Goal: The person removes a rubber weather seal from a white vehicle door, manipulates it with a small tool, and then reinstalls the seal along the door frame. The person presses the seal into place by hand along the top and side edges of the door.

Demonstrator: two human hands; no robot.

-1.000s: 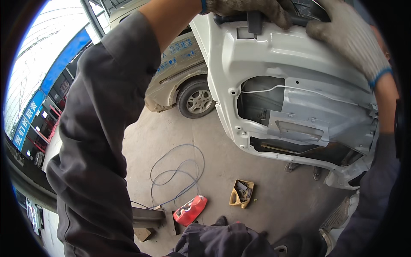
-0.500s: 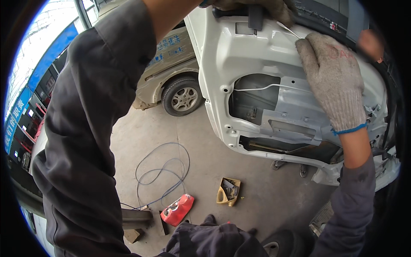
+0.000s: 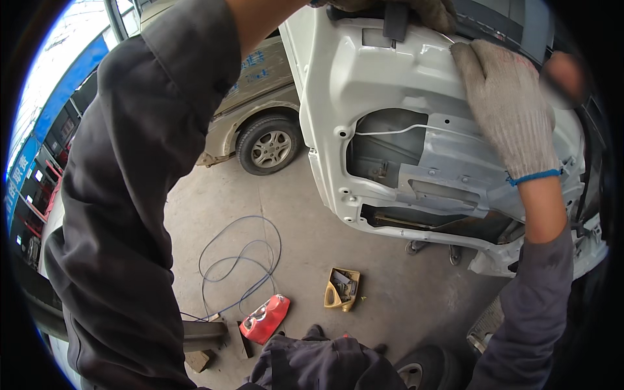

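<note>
A white car door shell [image 3: 383, 71] with its inner panel bare and large cutouts stands before me. My left hand [image 3: 429, 14], in a grey knit glove, is at the door's top edge, cut by the frame's upper border. Its fingers look curled, but what they hold is hidden. My right hand [image 3: 510, 107], gloved with a blue cuff band, rests over the upper door panel, fingertips together near the left hand. A short bit of thin pale strip shows between the hands. Beside my left hand, a dark grey flat piece [image 3: 394, 23] hangs over the edge.
A beige vehicle with a dusty wheel [image 3: 270, 144] stands behind the door. On the floor lie a coiled blue hose [image 3: 276, 260], a red tail light [image 3: 265, 318] and a cut-open yellow jug [image 3: 333, 299] with small parts. Another person's shoes [image 3: 455, 255] show below the door.
My right hand has shifted slightly up towards the left hand. Less of the thin pale strip between them shows now. The view has moved a little.
</note>
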